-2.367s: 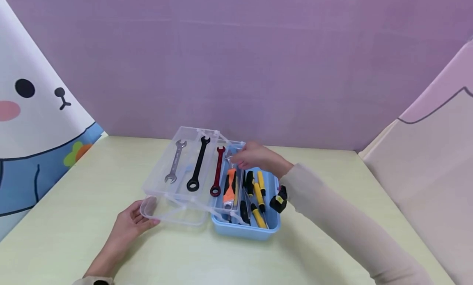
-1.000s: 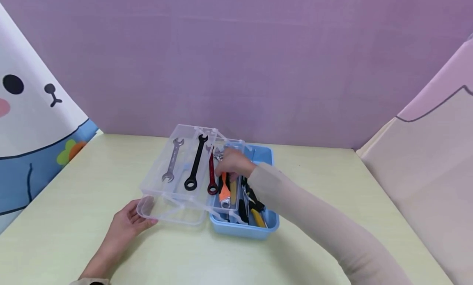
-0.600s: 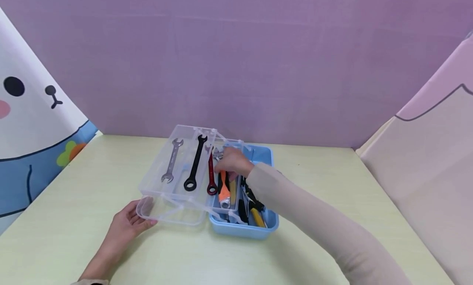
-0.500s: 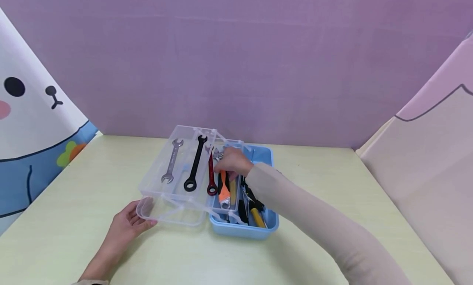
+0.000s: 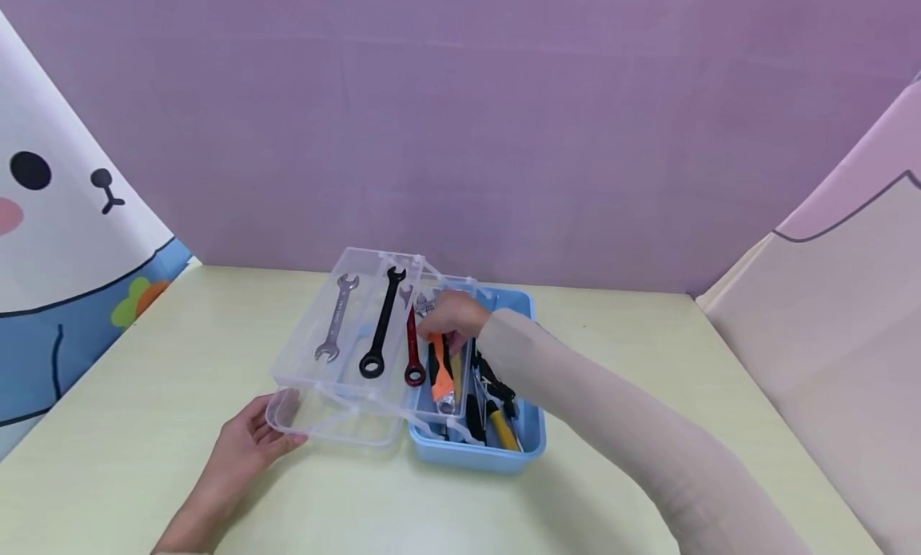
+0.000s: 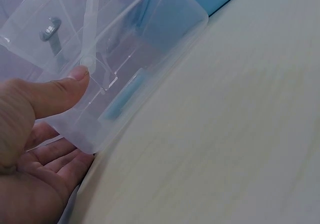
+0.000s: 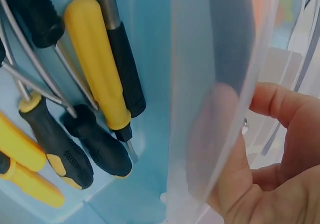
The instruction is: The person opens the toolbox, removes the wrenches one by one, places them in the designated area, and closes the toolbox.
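Observation:
In the head view my left hand [image 5: 241,451] grips the near left corner of the clear plastic lid [image 5: 338,417], thumb on top and fingers underneath. My right hand [image 5: 455,315] reaches into the lower clear tray and holds an adjustable wrench by its orange and black handle [image 5: 440,373]. The wrench's silver head shows just beyond the fingers. Through the cloudy tray wall [image 7: 200,134] in the right wrist view, part of this hand and the handle appear blurred. Left of it lie a red wrench [image 5: 413,347], a black wrench [image 5: 381,331] and a silver wrench [image 5: 336,319].
The light blue toolbox [image 5: 475,459] stands on the pale table [image 5: 612,475], its trays folded out leftward. Screwdrivers with yellow [image 7: 97,58] and black handles [image 7: 57,139] fill its bottom. A purple backdrop [image 5: 460,139] rises behind the table.
My right hand has moved left and nearer, from the tray's far right corner to the adjustable wrench. The wrench's near end has just swung slightly right. My left hand keeps its place at the lid.

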Motion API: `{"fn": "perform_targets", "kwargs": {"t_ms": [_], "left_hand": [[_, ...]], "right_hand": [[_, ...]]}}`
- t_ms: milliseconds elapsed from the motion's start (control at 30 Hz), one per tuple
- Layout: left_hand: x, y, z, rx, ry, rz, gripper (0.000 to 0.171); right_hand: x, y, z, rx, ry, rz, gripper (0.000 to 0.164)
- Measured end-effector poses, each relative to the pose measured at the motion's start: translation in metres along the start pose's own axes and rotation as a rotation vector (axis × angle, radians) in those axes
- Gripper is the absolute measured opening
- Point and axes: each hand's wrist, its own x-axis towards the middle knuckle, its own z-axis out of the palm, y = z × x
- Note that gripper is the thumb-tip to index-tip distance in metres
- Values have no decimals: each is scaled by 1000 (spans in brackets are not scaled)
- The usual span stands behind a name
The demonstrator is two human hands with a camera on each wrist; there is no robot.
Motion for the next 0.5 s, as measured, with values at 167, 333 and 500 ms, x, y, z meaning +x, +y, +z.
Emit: {"fn": "perform_targets", "kwargs": {"t_ms": [167,333,500], "left_hand": [[-1,0,0,5,1,20,66],[0,1,0,10,1,22,65],[-1,2,0,24,-1,7,67]], "right_hand": [[-2,1,-3,-15,-20,-20,12],[-7,0,-10,1,-45,-40,10],[-12,-4,-19,-1,-42,-42,11]]}}
